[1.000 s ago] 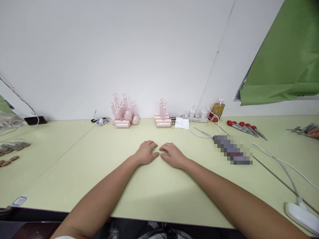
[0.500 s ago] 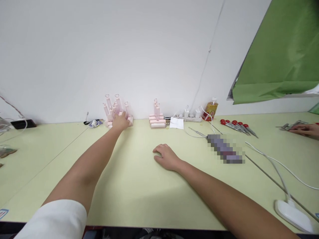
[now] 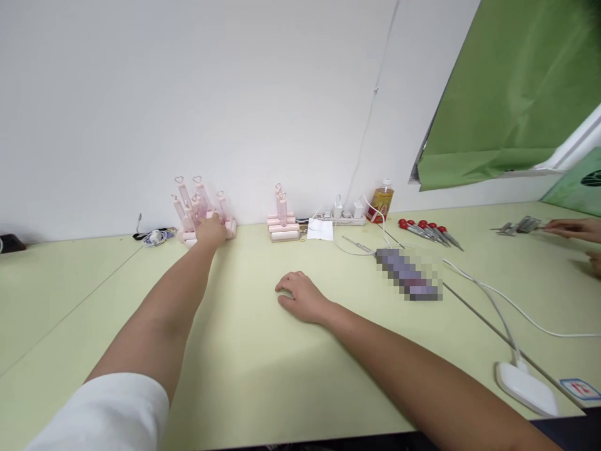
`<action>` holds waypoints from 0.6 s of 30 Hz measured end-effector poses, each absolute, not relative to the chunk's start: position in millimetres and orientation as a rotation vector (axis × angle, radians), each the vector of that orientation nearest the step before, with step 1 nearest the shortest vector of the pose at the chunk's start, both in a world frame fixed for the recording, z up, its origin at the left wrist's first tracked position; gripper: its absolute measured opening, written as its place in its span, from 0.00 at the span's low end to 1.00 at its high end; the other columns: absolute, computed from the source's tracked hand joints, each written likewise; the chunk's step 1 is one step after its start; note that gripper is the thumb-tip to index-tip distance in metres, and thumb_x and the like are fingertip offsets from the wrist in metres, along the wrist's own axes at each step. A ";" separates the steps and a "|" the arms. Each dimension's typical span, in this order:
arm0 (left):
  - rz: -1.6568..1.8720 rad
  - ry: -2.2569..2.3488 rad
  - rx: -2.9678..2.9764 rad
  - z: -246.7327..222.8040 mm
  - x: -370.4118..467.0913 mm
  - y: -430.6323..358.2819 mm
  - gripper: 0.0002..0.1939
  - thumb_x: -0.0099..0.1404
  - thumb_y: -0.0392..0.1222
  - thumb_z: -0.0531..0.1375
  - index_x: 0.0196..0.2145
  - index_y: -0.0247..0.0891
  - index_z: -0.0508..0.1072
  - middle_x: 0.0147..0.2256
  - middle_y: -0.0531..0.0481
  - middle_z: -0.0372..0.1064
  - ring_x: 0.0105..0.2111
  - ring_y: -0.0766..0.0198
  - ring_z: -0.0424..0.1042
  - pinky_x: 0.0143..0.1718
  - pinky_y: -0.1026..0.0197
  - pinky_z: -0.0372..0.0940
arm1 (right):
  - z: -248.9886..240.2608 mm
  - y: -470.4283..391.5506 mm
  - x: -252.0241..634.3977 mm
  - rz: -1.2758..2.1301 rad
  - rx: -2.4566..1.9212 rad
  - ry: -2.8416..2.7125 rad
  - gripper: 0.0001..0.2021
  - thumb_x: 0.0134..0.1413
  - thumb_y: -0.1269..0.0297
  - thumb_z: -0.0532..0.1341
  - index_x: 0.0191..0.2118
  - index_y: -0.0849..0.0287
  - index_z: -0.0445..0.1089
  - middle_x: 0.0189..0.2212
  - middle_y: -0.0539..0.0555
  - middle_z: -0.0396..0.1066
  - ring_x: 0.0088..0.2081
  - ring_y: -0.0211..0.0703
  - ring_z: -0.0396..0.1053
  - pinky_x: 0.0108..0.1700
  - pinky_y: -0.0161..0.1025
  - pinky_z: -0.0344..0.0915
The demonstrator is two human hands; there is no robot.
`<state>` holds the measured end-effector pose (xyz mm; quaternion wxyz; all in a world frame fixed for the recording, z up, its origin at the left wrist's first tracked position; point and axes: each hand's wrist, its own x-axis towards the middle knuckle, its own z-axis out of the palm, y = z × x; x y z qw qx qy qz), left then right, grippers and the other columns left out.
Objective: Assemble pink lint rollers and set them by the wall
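Observation:
My left hand (image 3: 211, 230) reaches into a cluster of pink tubes with heart-shaped loops (image 3: 184, 194) by the wall. Its fingers are among the pink pieces and mostly hidden, so I cannot make out what they hold. My right hand (image 3: 303, 297) rests on the pale green table (image 3: 244, 376), fingers loosely curved and apart, with nothing in it. Beyond it, near the wall, a second, smaller pink group (image 3: 284, 230) has lying cylinders with a few upright tubes on top.
Along the wall are a coiled cable (image 3: 156, 237), white paper (image 3: 320, 229), a power strip (image 3: 347, 219) and a bottle (image 3: 380, 202). Rightward lie a blurred-out object (image 3: 408, 275), red-ended tools (image 3: 429, 232), a white device (image 3: 526, 388) and another person's hand (image 3: 570, 228) holding metal pieces.
The view has shifted to the right, so the table items appear farther left. My left hand remains at the pink cluster. The other person's hand now has metal pieces raised at its fingertips.

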<state>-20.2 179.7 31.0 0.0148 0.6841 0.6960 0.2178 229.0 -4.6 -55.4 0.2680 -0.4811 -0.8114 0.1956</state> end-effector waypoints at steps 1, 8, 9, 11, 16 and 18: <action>0.682 2.217 2.092 31.0 -19.4 179.7 0.18 0.64 0.46 0.56 0.47 0.31 0.61 0.54 0.28 0.58 0.56 0.37 0.57 0.49 0.41 0.57 | -55.1 -4.7 229.0 0.534 -1.300 -2.187 0.11 0.55 0.68 0.59 0.43 0.56 0.74 0.45 0.56 0.71 0.48 0.50 0.62 0.52 0.48 0.60; 0.956 2.341 2.004 21.6 -17.9 170.7 0.23 0.66 0.50 0.51 0.55 0.36 0.59 0.58 0.33 0.56 0.57 0.41 0.57 0.53 0.45 0.57 | -55.3 -5.1 228.7 0.536 -1.299 -2.183 0.11 0.55 0.67 0.59 0.44 0.57 0.74 0.45 0.56 0.71 0.48 0.51 0.62 0.52 0.48 0.59; 1.004 2.332 2.009 19.3 -19.1 166.9 0.24 0.66 0.50 0.51 0.56 0.36 0.58 0.59 0.34 0.54 0.56 0.41 0.58 0.52 0.45 0.58 | -55.0 -5.2 228.7 0.538 -1.302 -2.183 0.11 0.55 0.68 0.59 0.44 0.56 0.74 0.45 0.56 0.71 0.48 0.51 0.62 0.52 0.48 0.59; 1.037 2.331 1.996 16.0 -21.7 157.4 0.25 0.66 0.51 0.51 0.56 0.36 0.58 0.59 0.34 0.52 0.53 0.41 0.63 0.50 0.45 0.60 | -54.6 -5.2 228.9 0.539 -1.306 -2.185 0.11 0.55 0.68 0.58 0.43 0.56 0.74 0.45 0.56 0.71 0.48 0.50 0.62 0.52 0.48 0.59; 1.074 2.288 2.020 13.3 -20.5 119.9 0.22 0.64 0.46 0.53 0.54 0.39 0.62 0.51 0.36 0.61 0.47 0.46 0.68 0.46 0.48 0.64 | -57.0 -3.1 228.8 0.545 -1.305 -2.178 0.12 0.54 0.67 0.59 0.44 0.57 0.73 0.45 0.57 0.71 0.50 0.51 0.62 0.53 0.49 0.59; 1.120 2.114 2.148 10.4 -15.2 99.1 0.19 0.63 0.44 0.54 0.52 0.41 0.64 0.49 0.40 0.63 0.44 0.52 0.69 0.46 0.51 0.65 | -58.8 -1.5 227.8 0.594 -1.299 -2.096 0.15 0.54 0.66 0.59 0.48 0.57 0.70 0.46 0.58 0.70 0.50 0.51 0.63 0.54 0.49 0.59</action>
